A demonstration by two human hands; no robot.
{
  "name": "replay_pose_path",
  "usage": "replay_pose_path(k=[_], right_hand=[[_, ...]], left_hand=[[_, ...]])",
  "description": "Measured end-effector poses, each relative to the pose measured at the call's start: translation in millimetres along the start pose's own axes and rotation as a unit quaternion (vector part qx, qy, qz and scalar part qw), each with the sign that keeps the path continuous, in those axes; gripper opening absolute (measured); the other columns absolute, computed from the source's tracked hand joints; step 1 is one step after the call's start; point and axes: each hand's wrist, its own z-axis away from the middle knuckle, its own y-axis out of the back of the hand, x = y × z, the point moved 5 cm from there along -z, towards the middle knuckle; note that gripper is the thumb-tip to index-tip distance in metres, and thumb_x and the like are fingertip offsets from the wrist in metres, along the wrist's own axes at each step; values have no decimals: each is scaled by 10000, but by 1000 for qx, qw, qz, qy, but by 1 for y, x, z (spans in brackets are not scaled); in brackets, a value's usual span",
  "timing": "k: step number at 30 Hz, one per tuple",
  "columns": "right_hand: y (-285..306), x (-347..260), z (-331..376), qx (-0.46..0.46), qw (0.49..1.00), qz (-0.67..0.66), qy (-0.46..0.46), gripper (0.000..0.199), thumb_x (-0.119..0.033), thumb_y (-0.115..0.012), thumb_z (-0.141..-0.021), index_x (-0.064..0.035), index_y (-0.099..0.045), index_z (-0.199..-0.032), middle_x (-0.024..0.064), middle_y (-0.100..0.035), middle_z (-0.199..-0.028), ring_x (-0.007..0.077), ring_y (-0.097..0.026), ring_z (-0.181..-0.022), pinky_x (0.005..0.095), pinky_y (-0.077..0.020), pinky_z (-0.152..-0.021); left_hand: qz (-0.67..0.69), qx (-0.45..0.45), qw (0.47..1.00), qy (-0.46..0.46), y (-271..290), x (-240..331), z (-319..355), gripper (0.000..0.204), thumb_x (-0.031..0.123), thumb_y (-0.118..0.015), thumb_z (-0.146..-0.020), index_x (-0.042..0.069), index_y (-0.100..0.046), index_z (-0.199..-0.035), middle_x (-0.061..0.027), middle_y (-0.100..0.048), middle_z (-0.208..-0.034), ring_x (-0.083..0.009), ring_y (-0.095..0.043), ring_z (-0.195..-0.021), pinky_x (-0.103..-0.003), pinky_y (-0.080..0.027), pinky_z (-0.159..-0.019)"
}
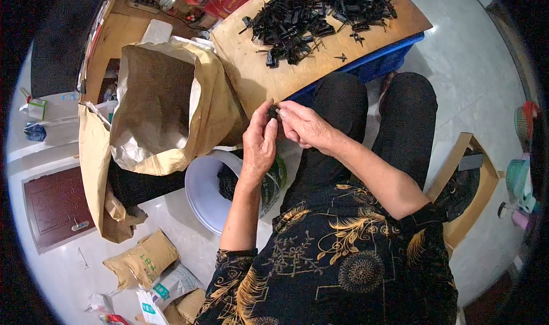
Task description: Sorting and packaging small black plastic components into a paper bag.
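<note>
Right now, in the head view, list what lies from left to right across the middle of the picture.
Open brown paper sack → left hand → small black part pinched between the fingers → right hand → open cardboard box on the floor.

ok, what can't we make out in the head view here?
- Small black part: mostly hidden between left hand and right hand; shape unclear.
- White bucket contents: blocked by the left forearm.
- Paper sack interior: in shadow.
- Pile of black parts: pieces too small to make out.
</note>
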Motion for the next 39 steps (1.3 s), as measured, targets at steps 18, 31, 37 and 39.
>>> replay_pose_path(k=[18, 31, 37, 39], right_hand=[[5, 21, -27, 52, 998, -20, -4, 324, -237, -385, -941, -56, -399, -1209, -46, -382, -611, 24, -328, -467, 175, -276, -385], [14, 36, -43, 116, 989, 65, -60, 244, -192, -377, -939, -93, -437, -1154, -54, -353, -561, 29, -304, -425, 188, -268, -361], [18, 24, -38, 159, 981, -72, -86, 268, -212, -378, -942, -104, -382, -1188, -44, -353, -579, 26, -275, -423, 191, -224, -364], [12, 22, -38, 133, 984, -82, -88, 278, -222, -383, -942, -106, -373, -1195, -40, -358, -586, 27, -277, -425, 190, -223, -368]], left_hand=[[-6, 11, 1000, 22, -6, -24, -21, 321, 39, -451, -879, -10, -464, -1196, -127, -583, -1036, -163, -552, -927, -270, -432, -816], [-105, -16, 994, -26, -3, -41, -38, 327, -24, -524, -795, 15, -513, -1119, -191, -595, -965, -293, -614, -831, -315, -476, -708], [145, -4, 981, 132, -5, -68, -93, 214, 4, -485, -817, -2, -456, -1029, -97, -554, -758, -161, -567, -714, -305, -481, -638], [183, 71, 970, 141, 17, -90, -128, 153, -2, -480, -784, 26, -447, -931, -69, -505, -690, -140, -510, -602, -273, -433, -530]])
